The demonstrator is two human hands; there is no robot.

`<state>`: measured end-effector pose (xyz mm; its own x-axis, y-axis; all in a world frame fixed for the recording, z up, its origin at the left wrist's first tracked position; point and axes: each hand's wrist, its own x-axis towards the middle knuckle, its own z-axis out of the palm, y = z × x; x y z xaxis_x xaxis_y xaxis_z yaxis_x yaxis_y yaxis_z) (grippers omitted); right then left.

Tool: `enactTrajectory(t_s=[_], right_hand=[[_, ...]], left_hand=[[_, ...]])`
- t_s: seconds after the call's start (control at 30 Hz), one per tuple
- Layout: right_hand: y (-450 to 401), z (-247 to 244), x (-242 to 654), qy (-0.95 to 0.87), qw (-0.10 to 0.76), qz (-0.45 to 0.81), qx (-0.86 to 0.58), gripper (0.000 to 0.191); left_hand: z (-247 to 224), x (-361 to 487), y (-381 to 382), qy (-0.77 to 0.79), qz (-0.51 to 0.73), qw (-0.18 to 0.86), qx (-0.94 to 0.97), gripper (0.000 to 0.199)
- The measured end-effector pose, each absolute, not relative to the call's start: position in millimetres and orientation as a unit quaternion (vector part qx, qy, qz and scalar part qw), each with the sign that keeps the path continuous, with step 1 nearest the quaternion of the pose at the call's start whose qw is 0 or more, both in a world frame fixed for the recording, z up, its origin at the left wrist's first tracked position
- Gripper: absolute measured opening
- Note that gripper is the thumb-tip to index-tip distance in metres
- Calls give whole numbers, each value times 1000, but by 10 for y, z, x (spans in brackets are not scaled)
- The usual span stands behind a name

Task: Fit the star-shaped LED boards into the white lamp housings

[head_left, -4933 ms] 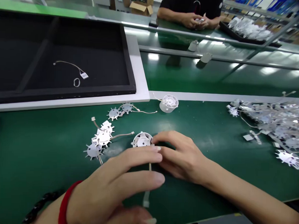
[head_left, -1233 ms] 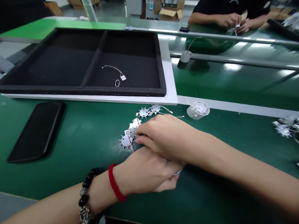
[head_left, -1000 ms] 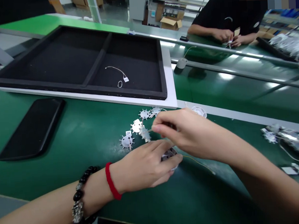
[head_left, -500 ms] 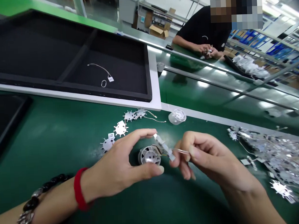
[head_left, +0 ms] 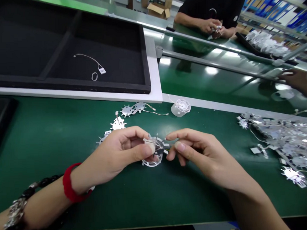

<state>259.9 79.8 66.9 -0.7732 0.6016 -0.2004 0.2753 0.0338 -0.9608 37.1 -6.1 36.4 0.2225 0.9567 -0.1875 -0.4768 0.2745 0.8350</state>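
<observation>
A spoked, gear-shaped circuit board (head_left: pixel 159 149) with a dark face sits between my hands, above a white round fan-like housing (head_left: pixel 152 164). My left hand (head_left: pixel 122 153) is closed in a pinch on the board's left side, thin white wires lying across it by the thumb. At the right edge, my right hand (head_left: pixel 205 155) has its thumb and a finger closed around one of the spokes, the index finger raised over it. The fingers partly hide both board and housing.
Several spoked boards (head_left: pixel 127 111) with wires lie behind my left hand. A second white housing (head_left: pixel 180 108) stands farther back. To the right spreads a heap of boards (head_left: pixel 287 137). A black tray (head_left: pixel 147 75) holds a labelled wire (head_left: pixel 102 70). A co-worker's hands (head_left: pixel 214 27) work across the bench.
The board has turned from edge-on to face-up and come over the housing. My right hand has gone from the wires to the board's edge; the left now pinches it. The view has shifted down.
</observation>
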Motion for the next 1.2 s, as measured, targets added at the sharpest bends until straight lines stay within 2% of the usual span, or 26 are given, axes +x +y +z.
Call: enactTrajectory(t_s=[0.1, 0.3, 0.53, 0.77, 0.9, 1.2], right_hand=[[748, 717, 2584, -758, 150, 564, -292, 19], [647, 724, 2476, -792, 188, 502, -292, 9], [612, 685, 2454, -774, 202, 534, -273, 2], [649, 677, 2483, -751, 168, 584, -259, 6], [657, 699, 2497, -794, 154, 538, -237, 8], [612, 708, 2471, -854, 146, 433, -248, 14]], left_hand=[[382, 384, -52, 373, 507, 708, 321, 18], [413, 394, -45, 348, 501, 736, 292, 12], [384, 377, -57, 335, 470, 765, 286, 19], [410, 327, -80, 350, 430, 788, 268, 13], [440, 300, -101, 374, 402, 794, 260, 15], [395, 326, -88, 374, 433, 771, 280, 8]])
